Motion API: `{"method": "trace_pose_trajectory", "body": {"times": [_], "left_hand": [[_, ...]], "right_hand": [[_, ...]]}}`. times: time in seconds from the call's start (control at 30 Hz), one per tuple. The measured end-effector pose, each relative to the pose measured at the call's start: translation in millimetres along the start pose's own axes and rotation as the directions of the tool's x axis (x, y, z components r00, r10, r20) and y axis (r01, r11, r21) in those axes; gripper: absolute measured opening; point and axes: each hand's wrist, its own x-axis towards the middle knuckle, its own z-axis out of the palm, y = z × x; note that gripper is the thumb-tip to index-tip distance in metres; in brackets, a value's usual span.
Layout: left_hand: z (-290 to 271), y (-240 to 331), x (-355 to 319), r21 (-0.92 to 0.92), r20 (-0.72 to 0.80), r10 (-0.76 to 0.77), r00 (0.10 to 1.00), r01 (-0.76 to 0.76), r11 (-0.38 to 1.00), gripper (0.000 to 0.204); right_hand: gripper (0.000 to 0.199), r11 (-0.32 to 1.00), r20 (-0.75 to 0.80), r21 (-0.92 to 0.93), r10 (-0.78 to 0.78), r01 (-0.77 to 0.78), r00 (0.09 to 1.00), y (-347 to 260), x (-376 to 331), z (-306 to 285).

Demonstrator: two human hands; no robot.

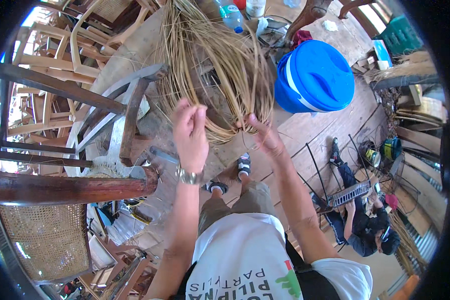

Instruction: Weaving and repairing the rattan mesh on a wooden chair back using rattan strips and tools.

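Observation:
A large loop of dry, straw-coloured cane strands (230, 65) spreads in front of me, its near end gathered in a bend and its loose lengths fanning out toward the far side. My right hand (267, 137) grips that near bend on its right side, thumb on top. Left of it, my left hand (191, 137) is raised over the strands with its fingers curled and thumb pressed in. Whatever sits in that pinch, if anything, is too fine to make out. A metal watch (189, 175) circles my left wrist.
A blue lidded cooler (317, 77) stands right of the strands, with a plastic bottle (231, 17) beyond. Wooden chair frames (60, 65) crowd the left, above a woven cane panel (45, 240). At lower right a co-worker (360, 225) holds a dark slatted piece (351, 194).

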Motion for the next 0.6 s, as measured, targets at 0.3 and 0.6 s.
{"method": "trace_pose_trajectory", "body": {"times": [0.3, 0.6], "left_hand": [[-46.8, 7.0, -196.1, -0.469, 0.012, -0.012, 1.000, 0.016, 0.883, 0.030], [-432.9, -253.4, -588.8, 0.806, -0.005, -0.451, 0.892, 0.271, 0.526, 0.039]], "right_hand": [[0.060, 0.019, 0.253, -0.966, -0.098, 0.256, 0.962, 77.2, -7.9, 101.7], [0.097, -0.021, 0.295, -0.956, -0.083, 0.294, 0.952, 157.7, -40.9, 124.7]]}}
